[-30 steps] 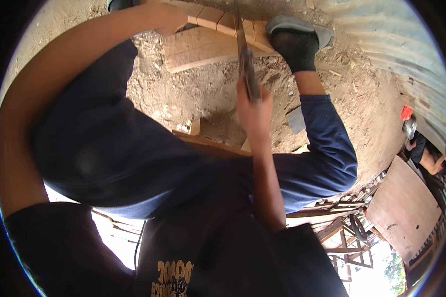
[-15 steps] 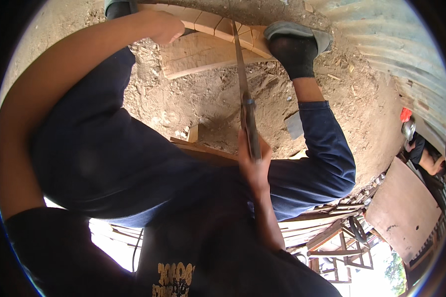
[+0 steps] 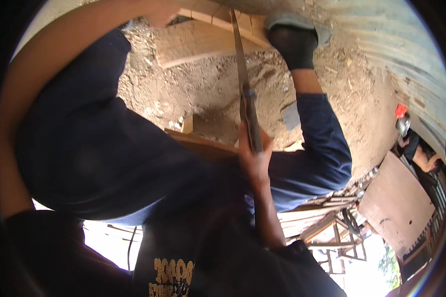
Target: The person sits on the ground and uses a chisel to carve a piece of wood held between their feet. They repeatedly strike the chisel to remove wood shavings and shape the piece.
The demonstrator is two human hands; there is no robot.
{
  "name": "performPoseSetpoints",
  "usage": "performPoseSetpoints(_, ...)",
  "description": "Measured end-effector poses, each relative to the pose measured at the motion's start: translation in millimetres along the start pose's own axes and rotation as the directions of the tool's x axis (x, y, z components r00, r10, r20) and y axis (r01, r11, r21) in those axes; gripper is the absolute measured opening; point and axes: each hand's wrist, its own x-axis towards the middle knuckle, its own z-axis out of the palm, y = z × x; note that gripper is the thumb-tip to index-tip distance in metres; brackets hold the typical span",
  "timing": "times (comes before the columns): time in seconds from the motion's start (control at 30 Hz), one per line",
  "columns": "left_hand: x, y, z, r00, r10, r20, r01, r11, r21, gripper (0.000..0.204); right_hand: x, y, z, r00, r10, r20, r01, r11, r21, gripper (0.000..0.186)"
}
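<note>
My right hand (image 3: 255, 148) grips the handle of a handsaw (image 3: 243, 69), fingers wrapped round it. The long, narrow blade points away from me, and its far part lies across a strip of wood (image 3: 220, 20) marked by several cross lines or cuts. My left hand (image 3: 158, 12), slightly blurred, is closed at the strip's left part near the top edge; its fingertips are partly hidden. Beneath the strip lies a wide, pale board (image 3: 198, 44) on the dirt. My right foot, in a grey slipper (image 3: 295, 22), presses at the strip's right end.
Loose dirt ground (image 3: 158, 94) surrounds the wood. A small wood block (image 3: 187, 123) and a grey flat piece (image 3: 291, 116) lie nearer me. Corrugated metal sheeting (image 3: 381, 44) stands to the right. Another person (image 3: 416, 151), a brown panel (image 3: 396, 203) and a wooden frame (image 3: 337, 235) show at the right.
The view has shifted, so the wood, feet and left hand sit higher in the picture. The saw remains across the strip in my right hand; any stroke is slight.
</note>
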Motion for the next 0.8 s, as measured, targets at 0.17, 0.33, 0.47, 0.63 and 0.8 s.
performPoseSetpoints(0.17, 4.4, 9.9, -14.9, 0.998, 0.021, -0.061, -0.020, 1.000, 0.023, 0.028, 106.2, 9.2, 31.3, 0.998, 0.058, 0.005, -0.058, 0.991, 0.120, 0.032)
performPoseSetpoints(0.33, 2.6, 9.4, -11.2, 0.997, 0.036, -0.072, -0.036, 0.999, 0.002, 0.031, 19.5, 18.0, 9.3, 0.999, 0.014, -0.041, -0.013, 1.000, 0.020, 0.022)
performPoseSetpoints(0.47, -14.9, -5.0, 0.8, 0.989, -0.014, 0.145, 0.016, 1.000, -0.009, 0.034, 7.9, 16.8, 10.6, 0.994, 0.109, 0.032, -0.111, 0.991, 0.079, 0.018)
performPoseSetpoints(0.63, -24.8, -5.0, -5.2, 0.976, 0.149, -0.161, -0.149, 0.989, 0.015, 0.026, 78.9, 2.7, 24.8, 0.990, 0.140, 0.014, -0.140, 0.976, 0.167, 0.022)
performPoseSetpoints(0.8, -54.8, 26.0, -7.6, 0.912, 0.041, -0.409, -0.073, 0.995, -0.062, 0.021, 12.5, 25.9, -0.7, 0.997, 0.072, 0.013, -0.073, 0.992, 0.100, 0.014)
